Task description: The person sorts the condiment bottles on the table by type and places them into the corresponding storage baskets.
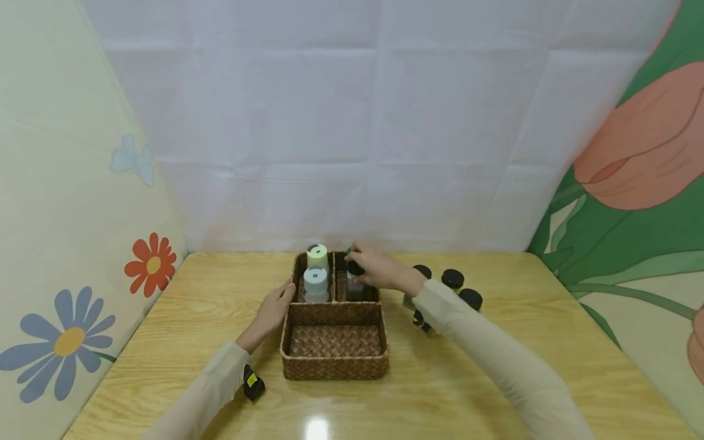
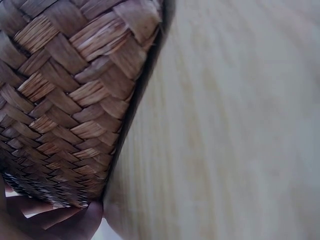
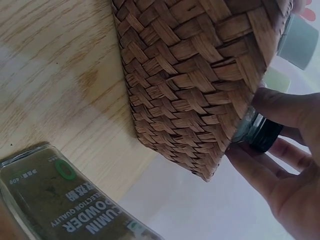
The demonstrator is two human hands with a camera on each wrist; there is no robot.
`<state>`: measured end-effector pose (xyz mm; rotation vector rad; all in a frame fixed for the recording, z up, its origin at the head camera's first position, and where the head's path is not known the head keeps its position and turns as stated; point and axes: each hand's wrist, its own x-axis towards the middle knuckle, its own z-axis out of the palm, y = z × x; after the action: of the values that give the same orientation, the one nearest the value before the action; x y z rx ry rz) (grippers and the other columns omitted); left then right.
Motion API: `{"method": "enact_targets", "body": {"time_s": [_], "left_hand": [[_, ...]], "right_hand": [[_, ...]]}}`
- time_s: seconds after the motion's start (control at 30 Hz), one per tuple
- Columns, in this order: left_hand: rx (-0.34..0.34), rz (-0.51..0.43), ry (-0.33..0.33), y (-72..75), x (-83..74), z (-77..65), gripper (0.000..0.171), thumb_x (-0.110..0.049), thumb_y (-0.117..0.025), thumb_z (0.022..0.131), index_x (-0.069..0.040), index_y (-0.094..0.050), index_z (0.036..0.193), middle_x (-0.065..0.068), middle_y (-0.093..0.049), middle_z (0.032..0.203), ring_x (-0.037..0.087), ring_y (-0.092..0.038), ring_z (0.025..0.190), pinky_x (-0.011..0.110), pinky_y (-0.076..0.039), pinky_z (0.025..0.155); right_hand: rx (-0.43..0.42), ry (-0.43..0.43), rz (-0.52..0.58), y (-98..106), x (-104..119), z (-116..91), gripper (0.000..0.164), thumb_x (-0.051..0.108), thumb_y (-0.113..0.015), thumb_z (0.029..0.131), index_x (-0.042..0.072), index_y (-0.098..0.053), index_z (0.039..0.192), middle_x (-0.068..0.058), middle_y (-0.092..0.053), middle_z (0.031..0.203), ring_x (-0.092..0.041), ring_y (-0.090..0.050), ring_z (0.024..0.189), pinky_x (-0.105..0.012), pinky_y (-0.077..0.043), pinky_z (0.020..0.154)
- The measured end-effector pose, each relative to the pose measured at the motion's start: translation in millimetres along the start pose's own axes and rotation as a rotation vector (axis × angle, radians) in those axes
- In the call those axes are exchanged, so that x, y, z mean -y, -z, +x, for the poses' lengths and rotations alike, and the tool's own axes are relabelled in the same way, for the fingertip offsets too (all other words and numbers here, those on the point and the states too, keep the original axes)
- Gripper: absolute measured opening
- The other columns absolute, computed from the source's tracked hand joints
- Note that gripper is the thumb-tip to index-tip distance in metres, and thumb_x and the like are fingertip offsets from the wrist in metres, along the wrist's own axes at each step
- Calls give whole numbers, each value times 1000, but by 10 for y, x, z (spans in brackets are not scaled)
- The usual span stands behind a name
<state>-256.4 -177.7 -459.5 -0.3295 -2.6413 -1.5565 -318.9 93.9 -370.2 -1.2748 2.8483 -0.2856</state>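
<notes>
A woven brown basket (image 1: 335, 366) with three compartments stands on the wooden table. My left hand (image 1: 273, 308) rests against its left outer wall; in the left wrist view its fingers (image 2: 87, 222) touch the weave. At the back right compartment, my right hand (image 1: 379, 267) pinches a clear spice jar (image 3: 243, 127) by its black cap (image 3: 265, 134). The jar's lower part is hidden behind the basket wall in the right wrist view. In the back left compartment stand a pale blue-white container (image 1: 316, 281) and a yellow-green topped one (image 1: 317, 252). The wide front compartment holds nothing.
Several black-capped jars (image 1: 452, 279) stand right of the basket, partly behind my right forearm. A cumin powder jar (image 3: 65, 195) shows in the right wrist view. A white cloth (image 1: 352, 122) hangs behind the table (image 1: 209, 305), with flower-printed cloths (image 1: 68, 341) at both sides.
</notes>
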Motion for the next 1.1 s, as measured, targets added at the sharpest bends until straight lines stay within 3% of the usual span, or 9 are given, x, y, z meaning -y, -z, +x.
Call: {"method": "enact_targets", "body": {"time_s": [0.63,1.1], "left_hand": [[5,-6,4,-49,-11,7,57,-30,-33,110,14,-33,147,30,-35,150,45,-31,139,55,-27,114],[-5,8,10,-36,7,30,56,-29,-34,110,13,-35,147,30,-38,149,45,-34,138,54,-29,114]], "right_hand": [[5,-5,20,34,-5,-69,57,14,-75,90,-1,-53,140,-16,-45,128,-25,-59,105,-37,-53,90],[-39,80,-7,125,-113,-155,56,6,-75,89,-3,-51,139,-20,-51,123,-30,-58,103,-40,-53,87]]}}
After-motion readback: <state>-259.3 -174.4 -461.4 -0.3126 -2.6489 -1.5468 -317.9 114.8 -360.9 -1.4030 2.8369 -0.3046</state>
